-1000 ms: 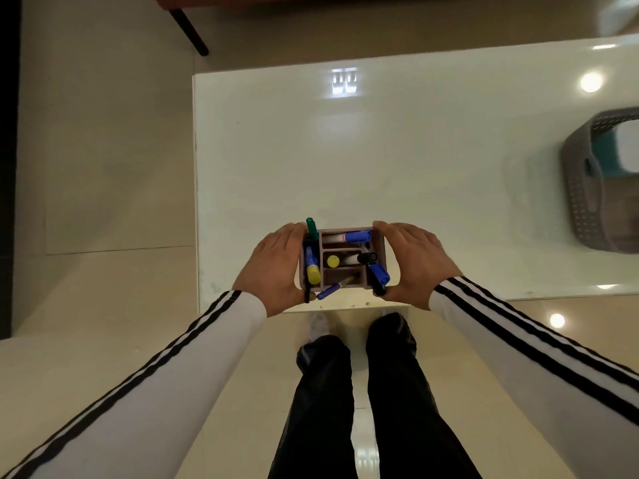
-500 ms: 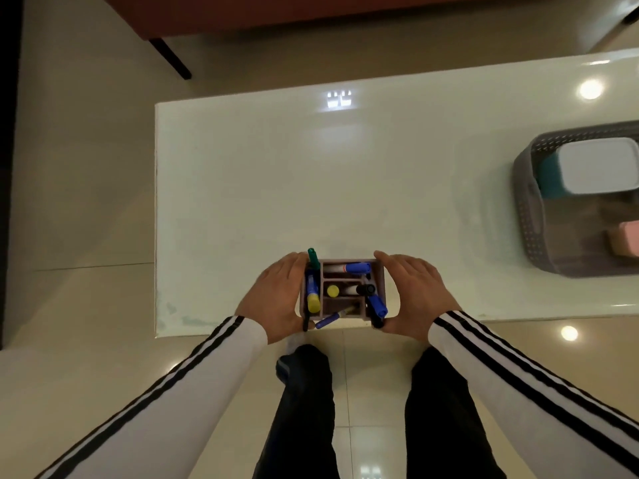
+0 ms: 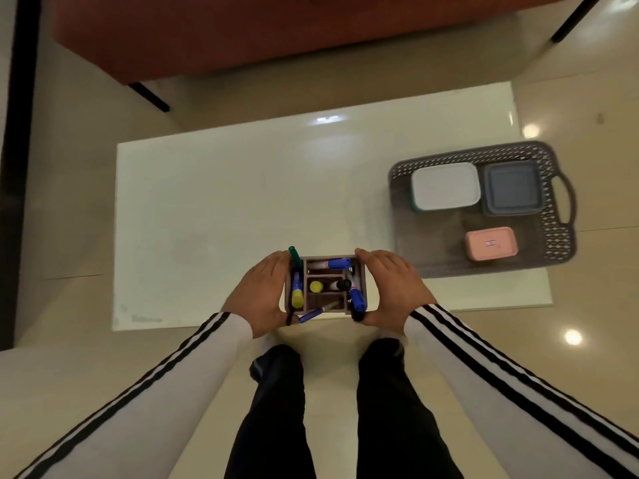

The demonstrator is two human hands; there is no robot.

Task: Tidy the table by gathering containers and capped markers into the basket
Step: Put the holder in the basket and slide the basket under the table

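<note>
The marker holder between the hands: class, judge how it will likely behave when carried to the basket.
The marker holder looks rigid, so the left hand and right hand gripping its sides should hold it. Its loose markers, like the green marker leaning past the rim, would probably spill if tilted.

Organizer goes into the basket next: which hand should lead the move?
Right, I'd say. Both hands grip the organizer, but the right hand is on the side facing the basket, whose bare floor lies just beyond it. The left hand can support.

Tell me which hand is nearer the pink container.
Right. Right hand holds the marker organizer on the side toward the pink container; left hand holds its far side.
</note>
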